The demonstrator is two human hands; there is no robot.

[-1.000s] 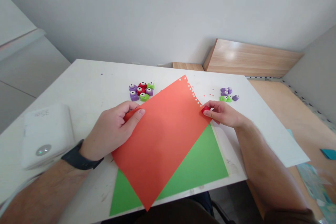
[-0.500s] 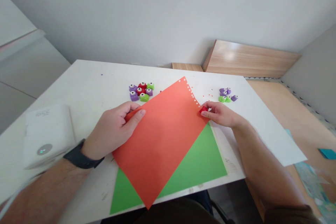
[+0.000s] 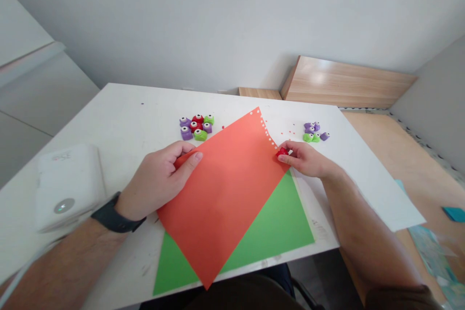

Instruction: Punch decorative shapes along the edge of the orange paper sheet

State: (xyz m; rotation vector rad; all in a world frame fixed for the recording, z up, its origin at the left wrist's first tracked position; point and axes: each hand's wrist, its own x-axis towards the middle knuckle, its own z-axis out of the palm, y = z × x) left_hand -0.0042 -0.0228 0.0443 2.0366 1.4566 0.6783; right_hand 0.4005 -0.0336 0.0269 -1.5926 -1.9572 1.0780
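A: Which way does the red sheet [image 3: 225, 189] lie?

B: Askew on the tabletop [image 3: 119, 121]. Its long axis runs from the near edge, where one corner hangs just over, up to the far corner near the middle. It covers part of a green sheet [image 3: 279, 225] that lies square to the near edge

A: And the hands?

B: The left hand [image 3: 160, 179] pinches the sheet's left corner, thumb on top. The right hand [image 3: 308, 159] is closed around a small red punch [image 3: 282, 152], clamped on the sheet's right edge, below a row of punched holes [image 3: 267, 131]

A: Anything else around?

B: A cluster of purple, red and green punches [image 3: 196, 127] towards the far edge, left of the sheet's top corner; a smaller purple and green group [image 3: 314, 131] to its right. A white box [image 3: 69, 186] sits by the left edge; its marking is too blurred to read
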